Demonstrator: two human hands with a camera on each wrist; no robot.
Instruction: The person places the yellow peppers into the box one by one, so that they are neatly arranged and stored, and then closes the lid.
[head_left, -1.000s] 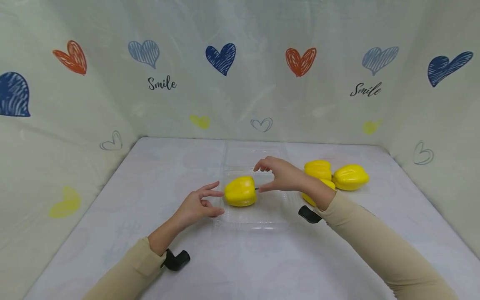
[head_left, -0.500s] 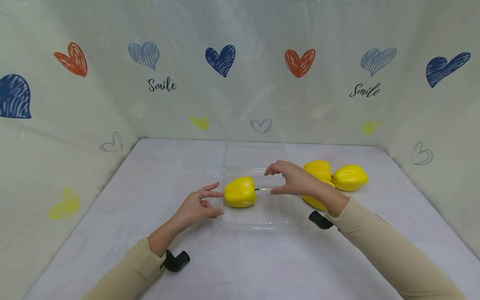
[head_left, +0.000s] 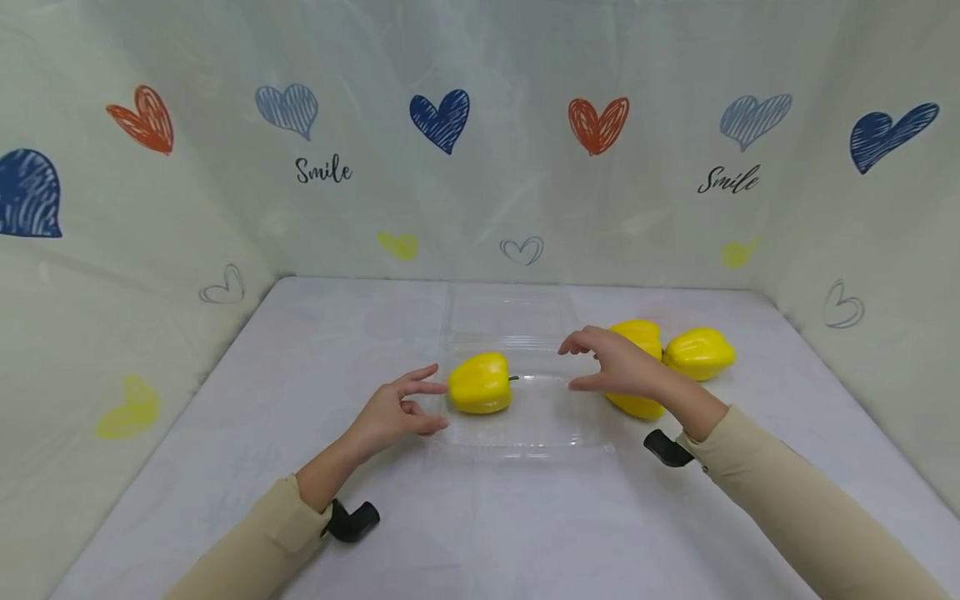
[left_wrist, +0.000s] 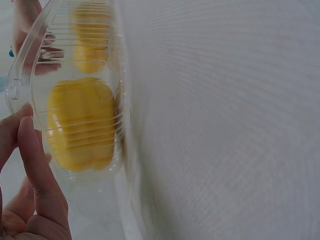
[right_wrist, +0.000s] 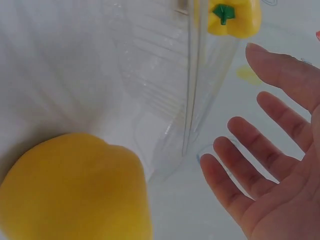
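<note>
Lying in the left part of a clear plastic tray at the middle of the bench, one yellow pepper is seen with its green stem pointing toward 3 o'clock. The left hand is positioned at 9 o'clock of this pepper, its fingertips resting against the tray's left rim; nothing is grasped, and the fingers are only loosely bent. The right hand is held above the tray's right edge, at 3 o'clock of the pepper, released and empty, with fingers spread and gently curved. A group of yellow peppers is located just outside the tray at 3 o'clock, partly hidden behind the right hand. In the right wrist view, one of them lies close beside the tray wall.
</note>
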